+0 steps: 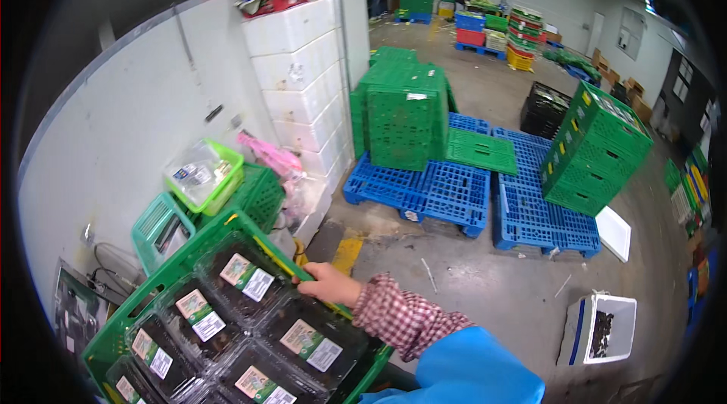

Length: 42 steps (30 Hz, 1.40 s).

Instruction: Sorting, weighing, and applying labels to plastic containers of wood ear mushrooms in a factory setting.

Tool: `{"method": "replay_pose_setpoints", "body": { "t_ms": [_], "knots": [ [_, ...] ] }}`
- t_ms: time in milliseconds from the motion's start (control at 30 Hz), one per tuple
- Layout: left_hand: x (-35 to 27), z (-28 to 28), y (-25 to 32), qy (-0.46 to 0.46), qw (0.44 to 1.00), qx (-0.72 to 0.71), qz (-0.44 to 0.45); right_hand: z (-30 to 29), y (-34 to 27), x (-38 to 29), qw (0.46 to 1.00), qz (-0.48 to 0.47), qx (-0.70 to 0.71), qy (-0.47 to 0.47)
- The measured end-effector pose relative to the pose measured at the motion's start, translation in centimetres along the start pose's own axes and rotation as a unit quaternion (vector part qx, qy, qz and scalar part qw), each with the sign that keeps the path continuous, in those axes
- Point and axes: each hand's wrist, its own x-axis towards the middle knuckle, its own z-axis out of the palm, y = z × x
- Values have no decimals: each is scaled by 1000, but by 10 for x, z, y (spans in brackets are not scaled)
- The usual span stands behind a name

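Observation:
My right hand [329,286], below a checked cuff and a blue sleeve, grips the side rim of a green plastic crate [250,223]. Several clear plastic clamshell packs [211,303] lie in rows inside it, filled with something dark and bearing labels with writing. The crate sits tilted across the lower left of the view, and its near end runs past the bottom edge. My left hand is out of view.
Behind the crate are a lime-green basket [234,181] and a teal basket [142,242] by the white wall. Blue pallets [392,185] carry folded green crates [403,120] and a stack of filled green crates [596,160]. A foam box [575,324] lies right. People work far back.

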Motion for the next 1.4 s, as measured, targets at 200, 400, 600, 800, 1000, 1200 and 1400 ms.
{"method": "replay_pose_setpoints", "body": {
  "t_ms": [200, 400, 600, 800, 1000, 1200, 1400],
  "knots": [
    [-78, 68, 71, -137, 988, 34, 58, -156, -19, -141, 995, 67, 30, 73],
    [-166, 174, 153, -280, 949, 101, 106, -297, 7, -287, 965, 156, 3, 211],
    [-297, 315, 243, -396, 891, 182, 129, -448, 29, -443, 926, 185, -27, 329],
    [-423, 505, 347, -495, 821, 247, 143, -601, 27, -578, 836, 294, -137, 443],
    [-589, 714, 457, -543, 801, 25, 251, -758, -34, -687, 729, 352, 21, 587],
    [-804, 814, 641, -659, 656, -31, 366, -896, -133, -779, 618, 266, 34, 739],
    [-1012, 847, 848, -701, 521, -117, 474, -1082, -304, -855, 561, 172, 41, 809]
  ]
}}
